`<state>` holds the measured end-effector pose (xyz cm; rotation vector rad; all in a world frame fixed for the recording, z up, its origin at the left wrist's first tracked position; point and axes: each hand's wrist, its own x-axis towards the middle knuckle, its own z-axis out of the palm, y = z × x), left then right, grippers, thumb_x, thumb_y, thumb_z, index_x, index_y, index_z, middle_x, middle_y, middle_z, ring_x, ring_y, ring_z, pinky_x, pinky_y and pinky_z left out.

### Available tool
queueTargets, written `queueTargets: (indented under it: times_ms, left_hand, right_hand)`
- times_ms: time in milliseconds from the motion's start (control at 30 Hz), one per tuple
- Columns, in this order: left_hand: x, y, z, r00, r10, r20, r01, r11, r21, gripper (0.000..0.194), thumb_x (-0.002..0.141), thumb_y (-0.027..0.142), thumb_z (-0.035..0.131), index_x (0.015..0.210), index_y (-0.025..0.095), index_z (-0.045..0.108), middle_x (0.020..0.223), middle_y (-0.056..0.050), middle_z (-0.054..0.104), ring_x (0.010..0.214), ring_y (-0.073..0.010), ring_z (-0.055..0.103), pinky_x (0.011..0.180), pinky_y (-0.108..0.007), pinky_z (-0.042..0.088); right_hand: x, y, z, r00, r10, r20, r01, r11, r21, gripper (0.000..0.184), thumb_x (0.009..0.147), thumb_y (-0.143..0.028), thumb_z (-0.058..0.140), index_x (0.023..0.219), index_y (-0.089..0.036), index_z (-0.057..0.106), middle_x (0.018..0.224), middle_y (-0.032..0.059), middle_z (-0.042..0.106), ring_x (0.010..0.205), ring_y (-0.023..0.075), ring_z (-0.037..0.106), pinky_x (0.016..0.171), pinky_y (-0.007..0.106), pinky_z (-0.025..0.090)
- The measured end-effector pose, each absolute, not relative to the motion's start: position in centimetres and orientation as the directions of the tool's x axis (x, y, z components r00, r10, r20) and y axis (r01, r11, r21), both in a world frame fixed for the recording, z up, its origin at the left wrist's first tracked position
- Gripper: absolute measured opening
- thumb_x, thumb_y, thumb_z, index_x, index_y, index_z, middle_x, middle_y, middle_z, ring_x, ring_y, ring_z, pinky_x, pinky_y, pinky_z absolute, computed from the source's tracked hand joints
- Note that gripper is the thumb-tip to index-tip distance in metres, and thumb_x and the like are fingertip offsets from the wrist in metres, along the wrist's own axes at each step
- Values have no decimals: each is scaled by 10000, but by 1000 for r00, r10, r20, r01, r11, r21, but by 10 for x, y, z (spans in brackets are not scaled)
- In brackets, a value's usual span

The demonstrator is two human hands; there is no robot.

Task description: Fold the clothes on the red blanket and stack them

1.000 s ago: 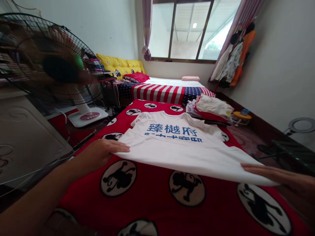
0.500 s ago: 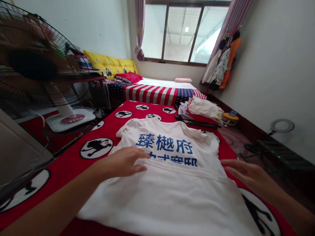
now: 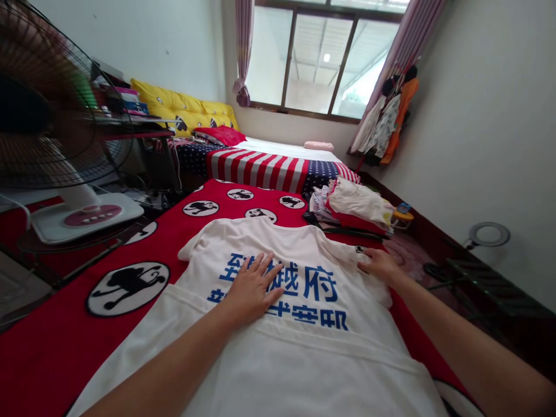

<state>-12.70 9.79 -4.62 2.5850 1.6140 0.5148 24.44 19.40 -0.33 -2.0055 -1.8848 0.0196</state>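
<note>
Item: one pair of human arms, bare-skinned. Left hand (image 3: 254,289), ungloved, four slender fingers and a thumb; right hand (image 3: 379,266), likewise ungloved, fingers partly visible (nail detail too small to read). Left forearm (image 3: 186,359) and right forearm (image 3: 464,336), both uncovered, smooth in outline, tapering to narrow wrists; any sleeves out of view.

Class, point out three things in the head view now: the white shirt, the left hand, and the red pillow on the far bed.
White shirt (image 3: 330,370): head view, its lower front.
Left hand (image 3: 252,292): head view, back of the hand.
Red pillow (image 3: 226,135): head view, middle of its top.
</note>
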Motion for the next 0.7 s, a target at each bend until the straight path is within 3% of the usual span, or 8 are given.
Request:
queueTargets:
  times_ms: [67,167,300,400,500,600,700]
  left_hand:
    - [-126,98,-45,395,887,239,868,-446,218,549,929,547,374,1432,329,392,1549,-53,289,1426,-295,239,1138,-534,181]
    - [-124,99,-46,393,888,237,868,-444,222,548,927,551,373,1422,321,411,1552,-53,283,1430,-301,225,1140,-535,166]
    - [-125,99,-49,392,890,234,867,-443,229,552,931,555,352,1431,323,396,1562,-54,253,1436,-302,206,1142,-542,155]
    - [-125,100,-50,394,888,238,863,-446,235,556,931,567,340,1433,333,387,1566,-44,243,1437,-300,200,1147,-542,146]
    - [-125,100,-50,390,893,227,865,-439,243,570,930,581,324,1437,328,381,1567,-53,241,1438,-300,198,1149,-543,134]
    - [-125,99,-47,387,897,214,862,-434,261,576,931,589,316,1437,323,383,1567,-56,240,1439,-302,192,1152,-543,124]
    - [-126,97,-45,386,899,207,856,-433,283,582,929,602,305,1442,334,370,1571,-41,231,1445,-299,172,1155,-540,117]
  right_hand:
    - [254,188,7,125,959,256,961,-54,-270,236,656,-322,654,839,-185,711,769,56,709,727,218,658,603,266,434]
    - [277,176,18,285,911,299,950,-226,-215,378,759,-389,534,968,-115,691,869,180,688,795,299,650,579,329,405]
    - [280,173,13,327,847,419,945,-291,-149,422,799,-281,463,1110,-56,637,1098,285,604,989,381,598,670,411,425]
    - [238,182,4,172,846,505,983,-114,-144,355,812,-195,451,1108,-120,631,1135,180,618,1030,282,591,821,368,437]
    - [174,200,1,13,900,435,955,117,-271,283,801,-172,493,1041,-186,643,976,68,686,843,193,640,789,291,459]
    - [115,225,2,-7,939,344,914,145,-378,304,816,-218,540,1109,-206,616,847,36,704,813,190,655,777,280,466]
    - [81,257,0,43,961,273,905,78,-418,435,778,-249,623,1201,-162,565,779,51,706,789,205,670,753,294,488]
